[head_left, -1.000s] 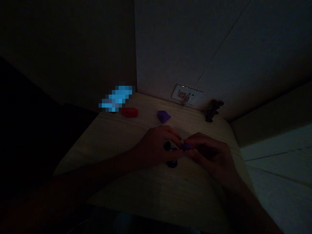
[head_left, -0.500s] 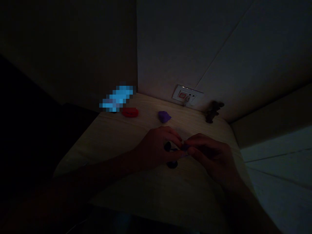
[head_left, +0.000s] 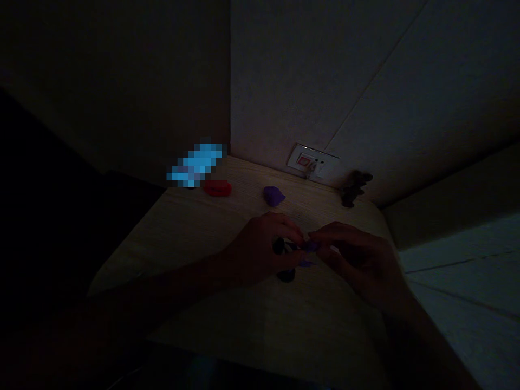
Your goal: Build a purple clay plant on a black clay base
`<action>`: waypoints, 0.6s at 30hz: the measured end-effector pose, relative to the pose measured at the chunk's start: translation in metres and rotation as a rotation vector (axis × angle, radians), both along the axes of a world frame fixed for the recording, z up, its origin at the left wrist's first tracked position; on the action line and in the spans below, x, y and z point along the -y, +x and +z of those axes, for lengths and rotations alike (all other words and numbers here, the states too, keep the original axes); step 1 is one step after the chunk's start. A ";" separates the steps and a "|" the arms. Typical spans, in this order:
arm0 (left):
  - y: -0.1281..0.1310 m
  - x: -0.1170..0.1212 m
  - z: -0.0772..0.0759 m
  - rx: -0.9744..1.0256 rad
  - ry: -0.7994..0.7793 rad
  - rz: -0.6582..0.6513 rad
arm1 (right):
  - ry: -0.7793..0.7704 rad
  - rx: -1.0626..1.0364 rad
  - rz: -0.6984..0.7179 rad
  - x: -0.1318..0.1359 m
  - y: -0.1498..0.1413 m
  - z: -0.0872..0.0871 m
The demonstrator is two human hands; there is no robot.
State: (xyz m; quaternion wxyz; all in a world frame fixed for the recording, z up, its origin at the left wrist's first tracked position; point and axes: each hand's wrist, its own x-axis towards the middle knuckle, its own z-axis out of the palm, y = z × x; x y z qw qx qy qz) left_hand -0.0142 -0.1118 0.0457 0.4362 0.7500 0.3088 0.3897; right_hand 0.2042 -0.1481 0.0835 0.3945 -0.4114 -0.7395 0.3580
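Observation:
Over the middle of the table my left hand (head_left: 260, 249) is closed, its thumb and fingertips pinching a small purple piece (head_left: 311, 247) that looks like modelling clay. My right hand (head_left: 357, 257) pinches the same piece from the other side, fingertips close to those of the left. Just below hangs or lies a thin purple strip (head_left: 307, 264); I cannot tell whether it joins the piece. A dark thing with rounded ends (head_left: 286, 275) shows partly behind and under my left hand, too dim to name. Farther back lies a larger purple lump (head_left: 274, 196).
The light is very dim. On the wooden table (head_left: 170, 238) a red object (head_left: 218, 188) lies beside a glowing, blurred-out screen (head_left: 197, 165). A dark figurine (head_left: 355, 189) stands at the back right, near a wall socket (head_left: 312, 160). Walls border the table's back.
My right fingertips have drawn slightly back from the left, and more of the purple piece and the strip below now shows. The picture is darker. The other things have stayed put.

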 end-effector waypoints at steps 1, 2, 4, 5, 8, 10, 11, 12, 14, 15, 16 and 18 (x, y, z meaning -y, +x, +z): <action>0.000 0.000 -0.001 -0.008 0.013 -0.006 | 0.009 0.039 0.044 -0.002 0.003 0.005; 0.000 -0.001 -0.001 -0.013 0.024 -0.011 | 0.019 0.078 0.086 -0.004 0.006 0.009; 0.000 -0.001 -0.002 -0.022 0.042 -0.028 | 0.030 0.159 0.152 -0.008 0.011 0.017; 0.001 -0.001 -0.002 -0.026 0.052 -0.041 | 0.030 0.201 0.172 -0.010 0.013 0.021; 0.001 -0.002 -0.002 -0.039 0.084 -0.065 | 0.005 0.300 0.199 -0.015 0.017 0.029; 0.001 -0.002 -0.002 -0.027 0.110 -0.081 | -0.025 0.350 0.219 -0.016 0.018 0.032; 0.001 -0.003 -0.002 -0.017 0.115 -0.088 | -0.037 0.370 0.229 -0.017 0.019 0.033; 0.001 -0.003 -0.003 -0.005 0.114 -0.093 | -0.049 0.387 0.238 -0.017 0.020 0.033; 0.002 -0.003 -0.002 0.006 0.099 -0.094 | -0.066 0.407 0.246 -0.017 0.021 0.034; 0.002 -0.003 -0.002 0.004 0.089 -0.090 | -0.071 0.411 0.246 -0.017 0.022 0.033; 0.002 -0.003 -0.002 0.003 0.080 -0.089 | -0.075 0.413 0.240 -0.017 0.022 0.033; 0.002 -0.003 -0.001 0.009 0.074 -0.091 | -0.079 0.416 0.229 -0.016 0.024 0.031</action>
